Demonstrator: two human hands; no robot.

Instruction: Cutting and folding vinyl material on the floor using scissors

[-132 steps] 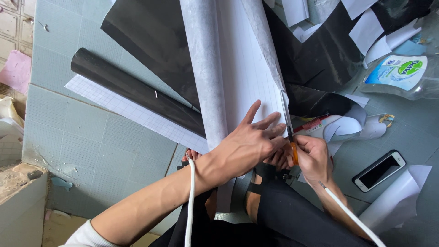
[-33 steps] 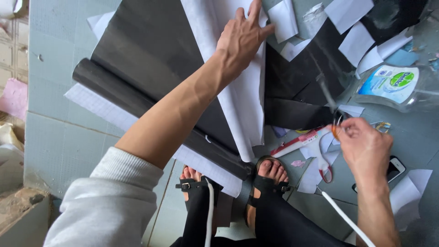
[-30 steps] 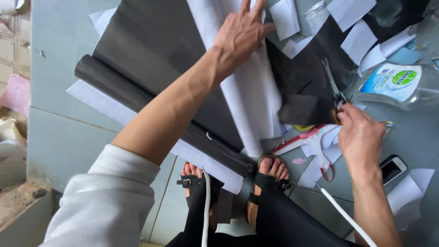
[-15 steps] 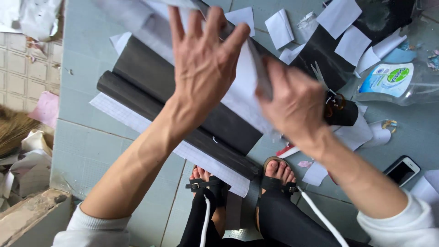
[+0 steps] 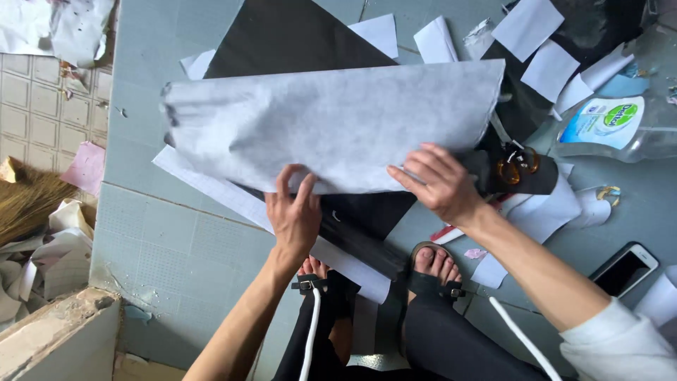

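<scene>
A large grey-white sheet (image 5: 331, 120) lies crosswise over black sheet material (image 5: 282, 39) and a black roll (image 5: 356, 243) on the tiled floor. My left hand (image 5: 295, 215) pinches the sheet's near edge at its middle. My right hand (image 5: 438, 185) holds the same edge further right, fingers spread on top and the thumb hidden. Scissors with orange handles (image 5: 515, 166) rest on a black piece just right of my right hand.
My sandalled feet (image 5: 430, 268) are below the roll. At the right there are a clear plastic bottle (image 5: 620, 120), a phone (image 5: 624, 268) and several white paper offcuts (image 5: 529, 28). A broom (image 5: 28, 204) and crumpled paper lie at the left, by a low ledge (image 5: 56, 331).
The scissors left my right hand and now lie on the black piece. Both hands took the grey-white sheet, turned it from lengthwise to crosswise and lowered it over the roll.
</scene>
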